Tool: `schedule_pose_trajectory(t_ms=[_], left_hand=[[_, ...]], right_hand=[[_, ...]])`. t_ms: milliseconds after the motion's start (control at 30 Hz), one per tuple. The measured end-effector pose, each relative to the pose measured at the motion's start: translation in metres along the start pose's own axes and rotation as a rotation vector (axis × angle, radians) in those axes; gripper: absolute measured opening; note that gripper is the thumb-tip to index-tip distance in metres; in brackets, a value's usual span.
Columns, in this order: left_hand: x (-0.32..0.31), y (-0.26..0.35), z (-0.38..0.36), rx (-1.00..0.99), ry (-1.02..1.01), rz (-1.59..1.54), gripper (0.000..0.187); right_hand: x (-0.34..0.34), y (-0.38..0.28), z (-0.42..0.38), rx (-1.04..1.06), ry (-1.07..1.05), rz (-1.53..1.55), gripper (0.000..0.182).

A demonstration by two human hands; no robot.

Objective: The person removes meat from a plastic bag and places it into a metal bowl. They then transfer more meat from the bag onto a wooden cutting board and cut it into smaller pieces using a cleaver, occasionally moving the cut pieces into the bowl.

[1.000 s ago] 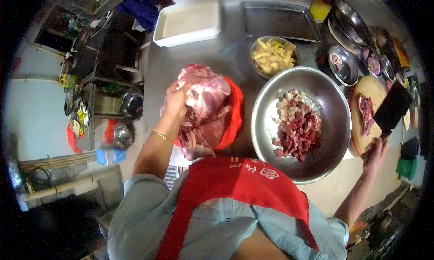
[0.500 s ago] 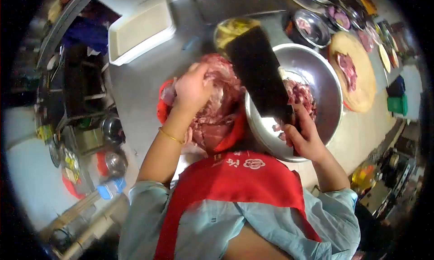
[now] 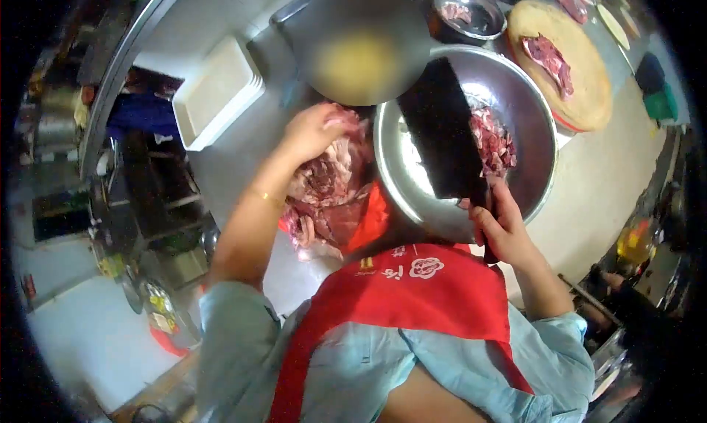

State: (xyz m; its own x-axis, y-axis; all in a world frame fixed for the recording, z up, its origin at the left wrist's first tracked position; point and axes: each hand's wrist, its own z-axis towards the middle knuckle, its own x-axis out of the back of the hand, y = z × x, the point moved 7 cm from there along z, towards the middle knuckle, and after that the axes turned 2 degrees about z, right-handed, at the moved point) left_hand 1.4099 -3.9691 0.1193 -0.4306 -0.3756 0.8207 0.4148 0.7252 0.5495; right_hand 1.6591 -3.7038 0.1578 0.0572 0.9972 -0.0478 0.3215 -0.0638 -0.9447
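The left hand (image 3: 313, 128) is gripping the top of one big slab of raw meat (image 3: 328, 191), which is lying in a red bag (image 3: 372, 217) on the steel counter (image 3: 243, 139), just left of the large steel bowl (image 3: 534, 139). The right hand (image 3: 501, 228) is clenched round the handle of one cleaver (image 3: 442, 132), blade raised and hanging over the bowl's near side. This looks like the lining-up step before a cut into the slab; the next move is calling for the blade to swing left over the meat, clear of the gripping fingers. Counting: one pile of diced meat (image 3: 492, 139) in the bowl, one round chopping board (image 3: 571, 58) carrying one strip of meat (image 3: 549, 58), one white tray (image 3: 217, 95), and a blurred dish, possibly a bowl, up top.
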Motion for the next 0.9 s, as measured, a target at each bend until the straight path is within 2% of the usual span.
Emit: schedule_pose_trajectory(t_ms=[33, 133, 167, 267, 367, 467, 533, 567, 633, 667, 733, 800, 833, 900], left_hand=[[0.003, 0.012, -0.016, -0.021, -0.009, -0.507, 0.024], [-0.004, 0.006, -0.035, 0.109, 0.124, -0.737, 0.022], [-0.005, 0.009, -0.039, 0.125, 0.13, -0.931, 0.024], [0.0, 0.022, -0.049, 0.171, 0.239, -1.031, 0.021], [-0.008, -0.002, -0.057, 0.118, 0.35, -0.874, 0.022], [-0.01, 0.001, -0.07, 0.093, 0.389, -0.82, 0.024], [-0.002, 0.02, -0.077, 0.035, 0.397, -0.692, 0.027], [0.0, 0.018, -0.079, 0.029, 0.541, -0.723, 0.02], [0.005, -0.002, -0.079, 0.107, 0.585, -0.907, 0.018], [0.01, -0.004, -0.079, 0.146, 0.608, -1.001, 0.016], [0.015, 0.002, -0.084, 0.169, 0.609, -0.948, 0.014], [0.009, -0.011, -0.083, 0.12, 0.632, -0.962, 0.013], [0.009, -0.014, -0.085, 0.151, 0.705, -0.954, 0.011], [0.016, -0.009, -0.083, 0.179, 0.686, -1.036, 0.012]], right_hand=[[-0.003, 0.0, 0.0, 0.041, -0.031, -0.052, 0.041], [-0.022, -0.004, 0.0, 0.076, -0.112, -0.027, 0.042], [-0.031, -0.007, 0.003, 0.065, -0.152, -0.002, 0.04], [-0.05, -0.004, 0.008, 0.081, -0.139, -0.096, 0.036], [-0.072, 0.006, 0.016, -0.02, -0.174, -0.001, 0.03], [-0.098, 0.002, 0.052, -0.006, -0.125, -0.017, 0.029], [-0.11, -0.006, 0.076, 0.166, -0.098, -0.065, 0.028], [-0.114, -0.01, 0.087, 0.269, -0.082, -0.099, 0.028], [-0.122, -0.02, 0.09, 0.46, -0.064, -0.202, 0.033], [-0.124, -0.016, 0.083, 0.35, -0.164, -0.217, 0.034], [-0.112, -0.01, 0.05, 0.132, -0.367, -0.253, 0.036], [-0.095, -0.001, 0.034, 0.086, -0.404, -0.17, 0.036], [-0.09, 0.002, 0.029, 0.062, -0.424, -0.125, 0.035], [-0.077, -0.009, 0.022, 0.021, -0.413, -0.121, 0.035]])
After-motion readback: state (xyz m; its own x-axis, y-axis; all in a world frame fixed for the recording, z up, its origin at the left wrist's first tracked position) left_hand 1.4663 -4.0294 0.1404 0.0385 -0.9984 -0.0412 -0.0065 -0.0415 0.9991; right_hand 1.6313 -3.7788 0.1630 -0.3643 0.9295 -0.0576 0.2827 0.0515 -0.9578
